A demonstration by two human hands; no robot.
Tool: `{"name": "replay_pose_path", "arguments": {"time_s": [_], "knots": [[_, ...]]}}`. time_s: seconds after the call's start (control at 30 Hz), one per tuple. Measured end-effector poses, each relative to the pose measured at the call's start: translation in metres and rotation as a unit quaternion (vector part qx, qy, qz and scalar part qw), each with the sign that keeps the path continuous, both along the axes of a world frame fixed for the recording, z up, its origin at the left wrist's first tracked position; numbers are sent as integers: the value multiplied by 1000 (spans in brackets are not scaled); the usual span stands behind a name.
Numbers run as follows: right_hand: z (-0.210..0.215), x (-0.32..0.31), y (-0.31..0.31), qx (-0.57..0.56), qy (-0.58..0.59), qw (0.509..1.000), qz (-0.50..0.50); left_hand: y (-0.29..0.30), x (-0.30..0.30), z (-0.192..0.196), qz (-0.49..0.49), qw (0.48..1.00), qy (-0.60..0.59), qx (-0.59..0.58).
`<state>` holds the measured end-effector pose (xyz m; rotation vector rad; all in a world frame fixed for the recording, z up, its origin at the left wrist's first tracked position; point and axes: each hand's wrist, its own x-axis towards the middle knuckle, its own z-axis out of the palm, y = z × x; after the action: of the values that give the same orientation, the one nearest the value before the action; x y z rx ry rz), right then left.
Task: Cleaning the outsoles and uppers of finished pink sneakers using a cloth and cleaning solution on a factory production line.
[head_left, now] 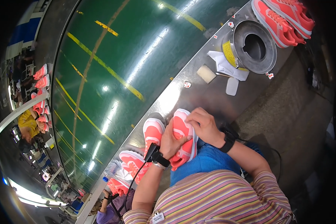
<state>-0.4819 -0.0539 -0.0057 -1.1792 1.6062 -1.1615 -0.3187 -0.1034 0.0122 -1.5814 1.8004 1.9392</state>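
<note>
A coral-pink sneaker with a white sole (pixel 184 136) rests on my lap at the edge of the metal bench (pixel 183 93). My left hand (pixel 171 142) grips its near side from below. My right hand (pixel 203 125) presses on its top and far side. Both wrists carry black bands, and a cable runs from the left one. A second matching sneaker (pixel 152 133) stands on the bench just left of the held one. Another one (pixel 132 161) lies lower left, next to my left forearm.
A green conveyor belt (pixel 112 67) with yellow marks runs along the bench. A round metal tin (pixel 254 46) with white cloth, a sponge block (pixel 206 73) and a white pad (pixel 232 86) sit at the top right, beside a pair of pink sneakers (pixel 283 18). Other workers sit at the left.
</note>
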Motion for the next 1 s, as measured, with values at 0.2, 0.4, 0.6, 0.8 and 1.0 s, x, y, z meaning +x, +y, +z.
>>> {"name": "replay_pose_path", "arguments": {"time_s": [0.2,0.4,0.6,0.8,1.0], "knots": [[1,5,24,-24,53,998,16,3,7,-2,-8,999,-5,-37],[-5,-14,59,155,-407,890,-136,-8,14,-8,-10,997,0,-79],[-20,-35,106,36,-548,790,-273,-26,2,-19,-76,980,-79,-164],[-81,-18,216,0,-470,690,-550,-28,7,-35,-108,979,-110,-134],[-151,32,312,40,-470,560,-681,-19,25,-14,-34,986,-80,-139]]}}
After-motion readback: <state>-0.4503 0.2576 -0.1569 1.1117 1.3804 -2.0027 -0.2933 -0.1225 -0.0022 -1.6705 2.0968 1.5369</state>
